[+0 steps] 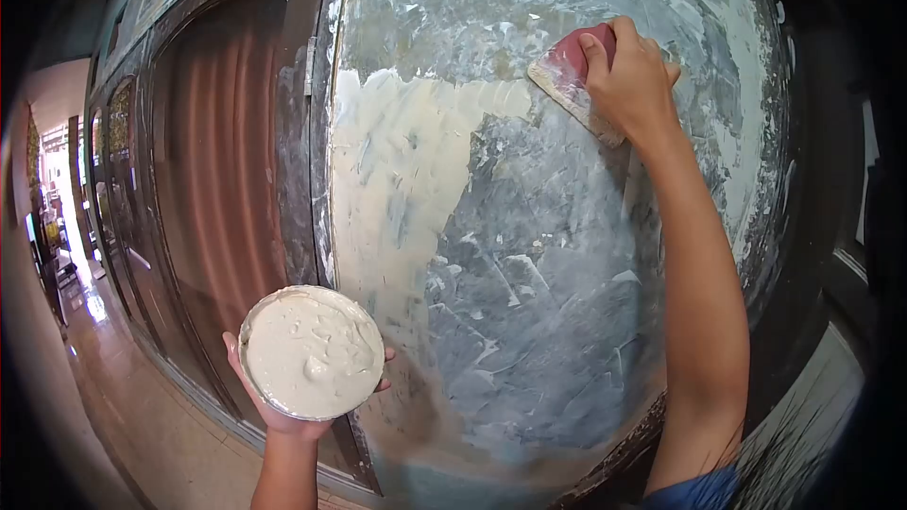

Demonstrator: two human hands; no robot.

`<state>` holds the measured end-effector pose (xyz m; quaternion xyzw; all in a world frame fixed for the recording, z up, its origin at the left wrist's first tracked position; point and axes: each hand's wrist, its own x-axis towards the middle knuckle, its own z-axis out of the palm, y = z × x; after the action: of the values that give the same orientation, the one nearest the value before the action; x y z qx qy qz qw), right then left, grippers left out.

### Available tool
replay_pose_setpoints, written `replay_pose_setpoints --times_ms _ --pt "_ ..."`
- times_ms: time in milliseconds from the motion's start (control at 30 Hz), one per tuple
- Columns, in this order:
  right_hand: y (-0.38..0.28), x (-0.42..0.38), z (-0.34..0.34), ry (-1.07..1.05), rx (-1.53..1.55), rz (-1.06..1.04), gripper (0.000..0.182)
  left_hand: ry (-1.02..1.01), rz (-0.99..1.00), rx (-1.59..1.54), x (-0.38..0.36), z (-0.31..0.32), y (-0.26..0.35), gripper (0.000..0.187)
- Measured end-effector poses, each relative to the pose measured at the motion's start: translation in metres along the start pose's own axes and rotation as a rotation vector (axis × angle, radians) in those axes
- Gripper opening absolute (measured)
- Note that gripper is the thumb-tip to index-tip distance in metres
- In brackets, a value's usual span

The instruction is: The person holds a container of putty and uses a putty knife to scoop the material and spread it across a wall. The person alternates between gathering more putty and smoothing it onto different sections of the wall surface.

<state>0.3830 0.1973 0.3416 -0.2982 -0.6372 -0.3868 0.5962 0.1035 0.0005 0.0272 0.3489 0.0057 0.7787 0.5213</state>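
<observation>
My left hand holds up a round tub of cream-coloured paste from below, its fingers wrapped round the sides. At the upper right, my right hand grips a red spreader, whose broad lower edge is coated with paste and lies against the wall. Cream paste covers a strip down the wall's left side and reaches across towards the spreader. Grey, patchy surface shows above, below and to the right of the spreader.
A dark wooden frame with reddish-brown curtains behind it stands at the left. Beyond it, a tiled floor runs back to a bright opening. Dark woodwork borders the wall on the right.
</observation>
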Motion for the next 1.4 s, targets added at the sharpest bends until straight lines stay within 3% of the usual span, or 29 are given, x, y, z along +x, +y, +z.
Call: replay_pose_setpoints --times_ms 133,200,333,433,500,633,667,733,767,833,867,933,967,1033,1200,1333,1400 --pt "-0.013 -0.014 0.0 -0.02 0.063 -0.053 0.034 0.021 -0.004 0.031 0.0 0.003 0.0 0.106" --pt "-0.015 -0.02 0.005 -0.061 -0.051 -0.142 0.035 0.001 -0.019 0.057 0.003 0.0 -0.003 0.106" --pt "-0.003 -0.001 -0.007 -0.09 -0.067 -0.002 0.038 0.0 -0.06 0.008 0.005 0.009 -0.007 0.106" --pt "0.004 -0.001 -0.015 -0.067 -0.041 0.092 0.037 -0.06 -0.099 -0.025 0.006 0.015 -0.009 0.107" --pt "0.007 -0.003 -0.02 0.111 0.21 -0.081 0.036 -0.054 -0.114 -0.014 0.008 0.019 -0.013 0.108" --pt "-0.048 -0.049 -0.065 -0.182 0.563 -0.245 0.028 -0.107 -0.135 -0.019 0.015 0.019 -0.024 0.111" --pt "-0.058 -0.065 -0.071 -0.163 0.484 -0.373 0.026 -0.112 -0.139 -0.028 0.017 0.019 -0.026 0.111" --pt "-0.075 -0.092 -0.087 -0.319 0.416 -0.528 0.026 -0.11 -0.174 0.004 0.02 0.022 -0.033 0.112" --pt "-0.081 -0.101 -0.09 -0.323 0.408 -0.528 0.026 -0.113 -0.179 -0.002 0.02 0.024 -0.037 0.112" --pt "-0.089 -0.117 -0.091 -0.61 0.539 -0.453 0.027 0.069 -0.108 -0.036 0.021 0.029 -0.045 0.111" --pt "-0.093 -0.123 -0.091 -0.613 0.536 -0.446 0.027 0.062 -0.077 -0.039 0.02 0.031 -0.048 0.102" --pt "-0.101 -0.13 -0.091 -0.873 0.525 -0.278 0.03 0.089 -0.057 -0.1 0.023 0.026 -0.056 0.097" --pt "-0.105 -0.132 -0.09 -0.875 0.518 -0.27 0.03 0.12 -0.028 -0.162 0.024 0.025 -0.061 0.092" --pt "-0.111 -0.136 -0.09 -1.055 0.538 -0.219 0.034 0.076 0.002 0.002 0.023 0.028 -0.067 0.086" --pt "-0.113 -0.144 -0.086 -1.025 0.488 -0.333 0.035 -0.043 -0.025 -0.072 0.021 0.025 -0.068 0.088" --pt "-0.106 -0.134 -0.084 -1.004 0.38 -0.341 0.034 0.011 -0.003 -0.039 0.022 0.025 -0.065 0.087" --pt "-0.103 -0.131 -0.083 -0.992 0.354 -0.328 0.034 -0.123 -0.042 -0.054 0.021 0.024 -0.062 0.089"
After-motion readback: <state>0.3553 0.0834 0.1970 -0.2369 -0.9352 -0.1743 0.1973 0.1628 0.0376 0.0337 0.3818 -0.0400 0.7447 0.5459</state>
